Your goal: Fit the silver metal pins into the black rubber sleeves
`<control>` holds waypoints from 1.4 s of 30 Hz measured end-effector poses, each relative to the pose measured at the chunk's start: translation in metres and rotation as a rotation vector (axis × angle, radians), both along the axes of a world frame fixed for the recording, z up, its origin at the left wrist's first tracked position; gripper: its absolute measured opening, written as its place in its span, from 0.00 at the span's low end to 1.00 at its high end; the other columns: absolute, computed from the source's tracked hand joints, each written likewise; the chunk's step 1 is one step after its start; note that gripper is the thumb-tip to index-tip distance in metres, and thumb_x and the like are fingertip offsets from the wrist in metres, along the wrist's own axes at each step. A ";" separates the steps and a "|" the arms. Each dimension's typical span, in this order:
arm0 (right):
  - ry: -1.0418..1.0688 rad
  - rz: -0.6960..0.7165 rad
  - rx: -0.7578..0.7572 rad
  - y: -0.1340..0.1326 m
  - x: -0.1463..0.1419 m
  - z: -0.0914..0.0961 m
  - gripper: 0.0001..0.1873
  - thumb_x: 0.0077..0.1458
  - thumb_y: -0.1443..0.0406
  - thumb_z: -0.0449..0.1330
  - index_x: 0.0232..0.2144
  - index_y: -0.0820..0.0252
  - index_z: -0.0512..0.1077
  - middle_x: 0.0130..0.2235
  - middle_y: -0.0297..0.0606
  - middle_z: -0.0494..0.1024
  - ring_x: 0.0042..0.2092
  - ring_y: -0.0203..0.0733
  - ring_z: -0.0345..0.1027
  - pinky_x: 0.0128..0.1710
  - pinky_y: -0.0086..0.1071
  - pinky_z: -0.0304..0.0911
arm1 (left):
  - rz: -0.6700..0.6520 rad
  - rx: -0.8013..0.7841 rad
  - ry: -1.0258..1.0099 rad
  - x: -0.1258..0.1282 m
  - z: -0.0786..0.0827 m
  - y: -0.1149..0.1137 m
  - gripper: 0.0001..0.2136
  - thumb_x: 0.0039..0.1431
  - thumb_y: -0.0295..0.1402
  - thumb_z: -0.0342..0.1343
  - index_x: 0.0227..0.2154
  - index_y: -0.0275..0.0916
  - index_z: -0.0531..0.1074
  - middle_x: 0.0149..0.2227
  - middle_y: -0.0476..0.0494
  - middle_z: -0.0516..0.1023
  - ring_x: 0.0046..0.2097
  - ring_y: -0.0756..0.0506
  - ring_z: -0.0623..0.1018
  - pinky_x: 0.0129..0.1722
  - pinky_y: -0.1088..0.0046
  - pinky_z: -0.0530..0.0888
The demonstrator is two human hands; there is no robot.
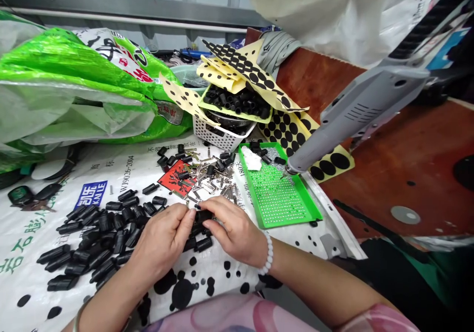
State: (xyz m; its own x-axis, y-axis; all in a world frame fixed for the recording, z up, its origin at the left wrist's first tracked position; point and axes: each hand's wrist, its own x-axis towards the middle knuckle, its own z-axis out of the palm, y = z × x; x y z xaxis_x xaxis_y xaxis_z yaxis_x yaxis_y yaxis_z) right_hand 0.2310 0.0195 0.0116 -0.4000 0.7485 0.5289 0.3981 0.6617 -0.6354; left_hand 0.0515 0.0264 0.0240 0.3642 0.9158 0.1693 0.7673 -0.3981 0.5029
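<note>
The fingers of the left hand (159,243) and the right hand (233,230) are pressed together on a short black rubber tube (203,216), which is held just above the table, between the two hands. A white bead bracelet (267,254) is worn on the right wrist. Around the hands, many loose black rubber tubes (99,238) are spread over a white woven sack (44,243) that covers the table. Small shiny metal bits (213,179) are piled just past the fingers, beside a red square sheet (176,178). Farther out, a green plastic tray with many small holes (276,198) is laid on the table. A grey power tool (355,114) is hung with its thin tip near the tray. The tube could slip from the fingers if it is not gripped hard, and it could be lost among the other tubes. The metal bits could be scattered if they are bumped by a hand. The tray could be tipped if it is hit by the tool.
</note>
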 end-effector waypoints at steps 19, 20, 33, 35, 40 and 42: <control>0.067 -0.031 0.126 0.001 -0.003 -0.004 0.13 0.59 0.69 0.53 0.46 0.65 0.70 0.38 0.45 0.72 0.40 0.39 0.68 0.40 0.33 0.70 | 0.258 -0.190 -0.431 0.018 -0.008 -0.011 0.17 0.60 0.39 0.41 0.16 0.41 0.54 0.16 0.54 0.56 0.21 0.51 0.59 0.21 0.75 0.59; 0.048 -0.051 0.154 0.000 -0.003 -0.004 0.14 0.58 0.69 0.53 0.46 0.65 0.70 0.39 0.45 0.73 0.41 0.40 0.68 0.41 0.34 0.70 | 0.267 -0.227 -0.471 0.020 -0.008 -0.012 0.18 0.60 0.40 0.41 0.16 0.41 0.54 0.16 0.54 0.56 0.20 0.51 0.59 0.21 0.75 0.59; 0.173 -0.014 -0.219 -0.001 -0.001 0.004 0.10 0.57 0.65 0.55 0.40 0.62 0.72 0.33 0.39 0.72 0.34 0.36 0.67 0.35 0.32 0.68 | 0.178 -0.030 -0.300 0.018 -0.006 -0.014 0.15 0.60 0.34 0.40 0.17 0.41 0.55 0.16 0.55 0.56 0.20 0.52 0.59 0.21 0.76 0.58; 0.256 0.022 -0.433 -0.002 -0.001 0.005 0.09 0.56 0.65 0.55 0.38 0.61 0.73 0.31 0.35 0.71 0.28 0.32 0.65 0.28 0.27 0.66 | 0.126 0.062 -0.225 0.015 -0.008 -0.013 0.14 0.60 0.32 0.40 0.18 0.41 0.56 0.17 0.54 0.57 0.20 0.52 0.61 0.21 0.76 0.59; 0.483 0.104 -0.875 -0.003 -0.001 0.004 0.11 0.54 0.62 0.56 0.36 0.63 0.72 0.22 0.28 0.67 0.18 0.25 0.59 0.18 0.20 0.57 | -0.020 0.246 -0.118 0.011 -0.008 -0.009 0.13 0.60 0.28 0.41 0.19 0.41 0.57 0.18 0.53 0.58 0.20 0.52 0.62 0.22 0.76 0.60; 0.540 0.147 -1.008 -0.001 0.000 0.004 0.12 0.54 0.60 0.56 0.32 0.64 0.71 0.20 0.26 0.66 0.16 0.24 0.58 0.16 0.19 0.56 | -0.082 0.307 -0.089 0.010 -0.006 -0.008 0.14 0.60 0.26 0.41 0.19 0.41 0.57 0.18 0.53 0.59 0.20 0.51 0.62 0.22 0.76 0.60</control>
State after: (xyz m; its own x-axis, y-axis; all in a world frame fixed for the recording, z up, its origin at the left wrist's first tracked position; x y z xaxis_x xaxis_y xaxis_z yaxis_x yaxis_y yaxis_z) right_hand 0.2313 0.0183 0.0158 -0.4218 0.8936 -0.1539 -0.1255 -0.2256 -0.9661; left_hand 0.0614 0.0186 0.0184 0.4061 0.7851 0.4677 0.6848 -0.6003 0.4131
